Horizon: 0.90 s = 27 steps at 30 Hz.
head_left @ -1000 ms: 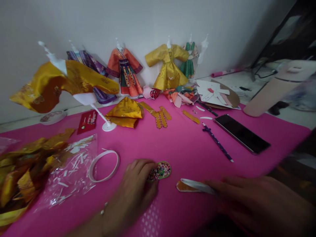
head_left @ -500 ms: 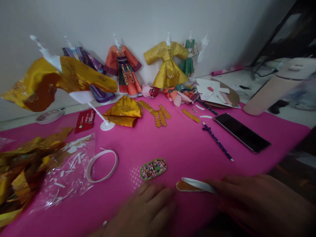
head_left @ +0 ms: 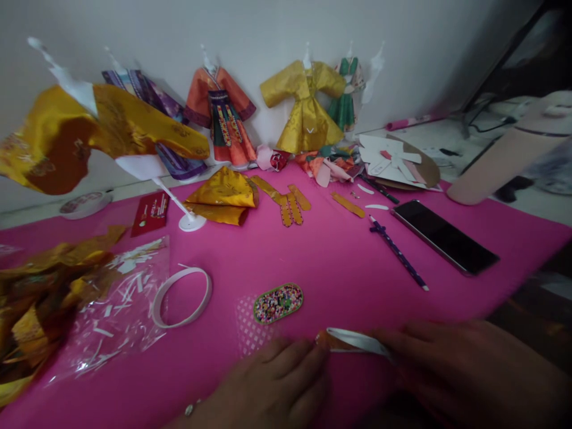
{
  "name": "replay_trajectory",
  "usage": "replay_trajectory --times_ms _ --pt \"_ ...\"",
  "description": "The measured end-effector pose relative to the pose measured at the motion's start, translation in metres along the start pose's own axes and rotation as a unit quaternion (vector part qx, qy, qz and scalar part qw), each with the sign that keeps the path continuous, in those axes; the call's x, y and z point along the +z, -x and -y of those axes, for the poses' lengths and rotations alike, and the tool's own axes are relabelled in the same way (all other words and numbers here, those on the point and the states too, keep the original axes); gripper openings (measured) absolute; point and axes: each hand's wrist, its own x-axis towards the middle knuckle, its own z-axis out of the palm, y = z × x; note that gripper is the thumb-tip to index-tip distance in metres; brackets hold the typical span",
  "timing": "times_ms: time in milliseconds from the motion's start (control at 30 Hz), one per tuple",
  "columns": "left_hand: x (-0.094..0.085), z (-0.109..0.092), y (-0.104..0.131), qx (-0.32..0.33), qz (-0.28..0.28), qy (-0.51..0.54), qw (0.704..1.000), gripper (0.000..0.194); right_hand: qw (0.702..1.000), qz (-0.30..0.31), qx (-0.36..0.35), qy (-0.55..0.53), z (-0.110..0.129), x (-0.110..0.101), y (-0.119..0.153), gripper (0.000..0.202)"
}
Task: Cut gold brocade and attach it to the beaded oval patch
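A narrow gold fabric strip [head_left: 337, 342] with a pale edge lies low in the middle of the view, level with my hands. Over it curves a white strip [head_left: 357, 338], its left end looped. My left hand [head_left: 272, 384] has its fingers close together, the fingertips at the gold strip's left tip; the thumb is hidden. From the right, my right hand [head_left: 473, 363] closes its fingers on the other end of both strips, blurred and in shadow. Just beyond my left hand is an oval, green-rimmed dish of tiny coloured beads [head_left: 277, 304].
Gold fabric scraps [head_left: 33, 313], a clear bag [head_left: 129, 304] and a white tape ring [head_left: 182, 298] lie left. Right are a purple pencil [head_left: 397, 253], a phone [head_left: 447, 237] and a leaning pink bottle [head_left: 504, 152]. Miniature dresses [head_left: 308, 113] line the wall.
My left hand has moved slightly right, and its fingertips have reached the gold strip's left tip. My right hand stays at the other end. The view has shifted a little.
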Motion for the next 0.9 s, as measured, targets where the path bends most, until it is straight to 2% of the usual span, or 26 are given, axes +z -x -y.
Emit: replay_trajectory --times_ms 33,133,267,433,633,900 --pt "0.0 0.0 0.0 -0.002 0.002 0.0 1.0 0.028 1.0 0.027 0.0 -0.002 0.001 0.0 -0.001 0.037" --pt "-0.001 0.0 0.001 -0.019 0.002 0.016 1.0 0.029 0.998 0.058 -0.009 -0.015 0.002 -0.002 -0.005 0.036" --pt "0.0 -0.002 0.002 -0.031 0.006 0.045 0.998 0.027 0.998 0.053 -0.023 -0.04 0.003 -0.007 -0.01 0.043" --pt "0.001 -0.003 0.001 -0.005 0.009 0.01 1.0 0.029 0.998 0.027 -0.03 -0.042 0.006 -0.006 -0.013 0.051" --pt "0.001 -0.002 0.003 -0.068 0.001 0.097 0.993 0.027 0.997 0.038 -0.054 -0.027 0.004 -0.004 -0.014 0.051" --pt "-0.002 -0.002 0.0 -0.021 0.006 0.033 0.999 0.025 0.998 0.019 -0.043 -0.032 0.005 -0.003 -0.014 0.048"
